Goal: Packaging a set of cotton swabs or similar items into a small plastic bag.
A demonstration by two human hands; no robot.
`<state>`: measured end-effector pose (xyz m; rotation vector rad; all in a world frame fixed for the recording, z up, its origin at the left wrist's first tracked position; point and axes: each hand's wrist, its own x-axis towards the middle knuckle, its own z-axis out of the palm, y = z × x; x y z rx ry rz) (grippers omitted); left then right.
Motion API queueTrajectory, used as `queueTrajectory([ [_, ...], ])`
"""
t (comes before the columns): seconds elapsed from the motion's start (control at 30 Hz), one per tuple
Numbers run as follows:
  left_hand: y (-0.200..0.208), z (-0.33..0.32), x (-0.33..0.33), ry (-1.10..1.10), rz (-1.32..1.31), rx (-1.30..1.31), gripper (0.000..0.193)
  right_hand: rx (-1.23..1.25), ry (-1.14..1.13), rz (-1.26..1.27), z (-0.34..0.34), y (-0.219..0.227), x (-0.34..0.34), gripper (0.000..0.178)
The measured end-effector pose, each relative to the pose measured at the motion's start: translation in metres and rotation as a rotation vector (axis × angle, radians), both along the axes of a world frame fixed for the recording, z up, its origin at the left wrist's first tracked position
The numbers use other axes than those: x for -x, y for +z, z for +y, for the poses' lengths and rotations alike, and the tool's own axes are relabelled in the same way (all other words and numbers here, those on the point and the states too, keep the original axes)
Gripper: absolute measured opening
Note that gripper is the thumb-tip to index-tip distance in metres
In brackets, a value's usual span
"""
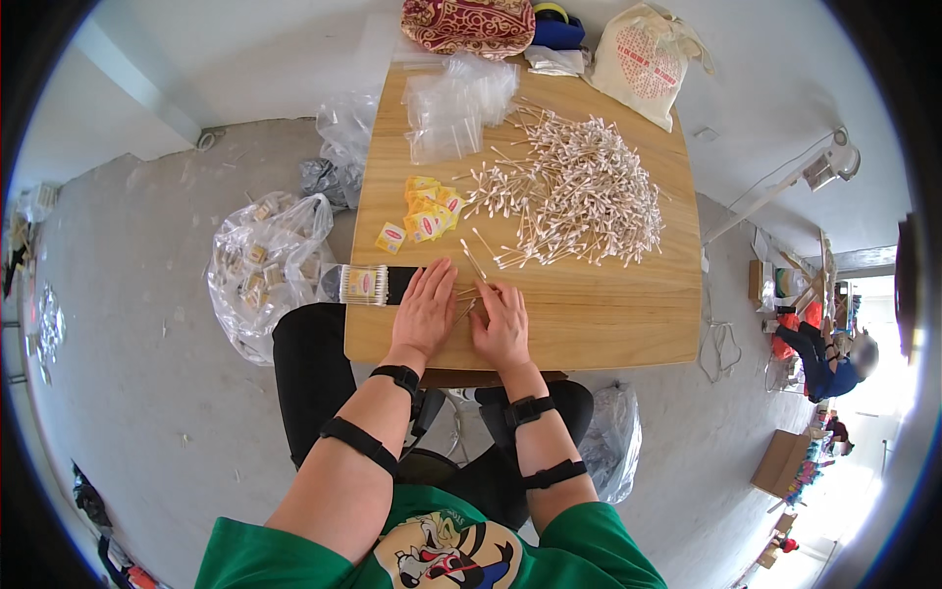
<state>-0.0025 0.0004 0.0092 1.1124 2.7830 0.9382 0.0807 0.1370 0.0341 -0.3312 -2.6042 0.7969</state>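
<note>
Two bare hands, left hand [425, 306] open flat with nothing visibly held, right hand [502, 322] half-curled with its grip hidden, rest on a pale wooden worktop [608, 319]. One slim white cotton swab [474, 261] lies just past the right, nearer hand, long axis pointing away and slightly left. Beyond spreads a heap of white-tipped swabs [594, 196].

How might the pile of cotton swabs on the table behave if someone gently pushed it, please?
The pile of cotton swabs would probably spread loosely, since its sticks lie crossed at many angles. It should be light for its bulk, as each stick looks thin. Strays at its edge may roll, being slender and straight.
</note>
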Motion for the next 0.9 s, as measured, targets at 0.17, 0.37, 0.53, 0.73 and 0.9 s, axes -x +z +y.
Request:
queueTrajectory([
  [0.17, 0.001, 0.0, 0.0, 0.007, -0.044, -0.027, 0.041, 0.03, 0.103, -0.012, 0.012, -0.001, 0.001, 0.042],
  [0.37, 0.001, -0.001, 0.0, 0.008, -0.049, -0.047, 0.041, 0.044, 0.159, -0.048, 0.008, 0.011, -0.002, 0.034],
  [0.53, 0.002, 0.0, 0.001, 0.009, -0.044, -0.061, 0.04, 0.0, 0.15, -0.037, 0.008, 0.006, 0.001, 0.027],
  [0.73, -0.001, 0.0, 0.0, 0.011, -0.041, -0.08, 0.04, -0.029, -0.009, -0.018, -0.002, -0.005, -0.007, 0.019],
  [0.9, -0.004, 0.001, 0.0, 0.033, -0.026, -0.097, 0.04, -0.048, -0.019, -0.014, -0.004, 0.0, -0.007, 0.02],
])
